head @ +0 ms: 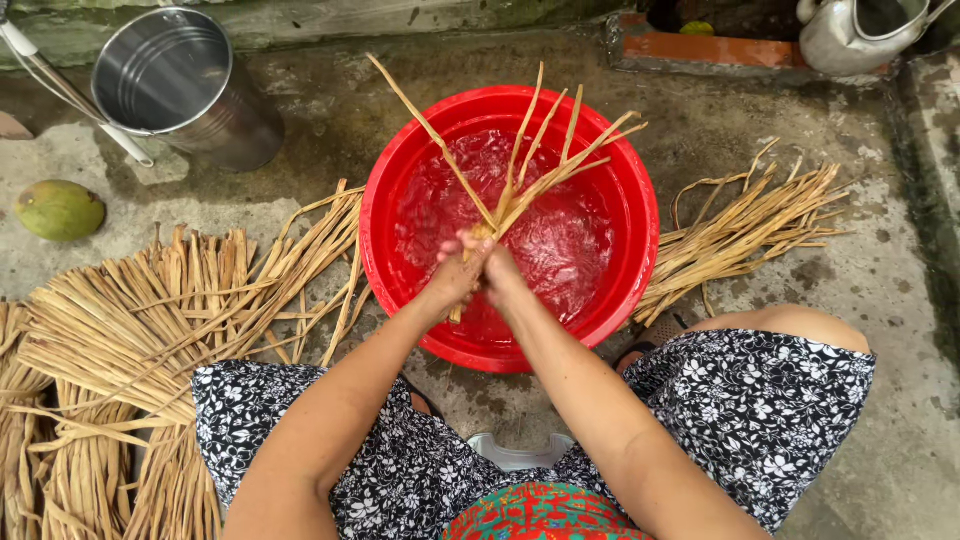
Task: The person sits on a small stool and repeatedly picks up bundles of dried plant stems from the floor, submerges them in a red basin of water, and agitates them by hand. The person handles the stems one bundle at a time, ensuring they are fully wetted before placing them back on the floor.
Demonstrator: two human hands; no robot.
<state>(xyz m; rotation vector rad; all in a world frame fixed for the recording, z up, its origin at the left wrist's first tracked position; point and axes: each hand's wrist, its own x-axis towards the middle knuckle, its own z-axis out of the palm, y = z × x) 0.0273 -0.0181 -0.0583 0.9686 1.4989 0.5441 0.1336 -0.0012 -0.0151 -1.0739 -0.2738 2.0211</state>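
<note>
A round red basin [635,200] full of water stands on the concrete ground in front of me. Over its near side my left hand [458,272] and my right hand [500,270] are pressed together, both closed around a small bundle of dry tan straw strips [535,175]. The strips fan upward and outward above the water, their tips spread over the far rim. The water surface looks rippled.
A large heap of dry straw strips [150,320] lies to the left, a smaller pile [750,225] to the right. A metal bucket [190,85] and a green fruit [58,208] sit at the back left, a metal kettle [850,35] at the back right.
</note>
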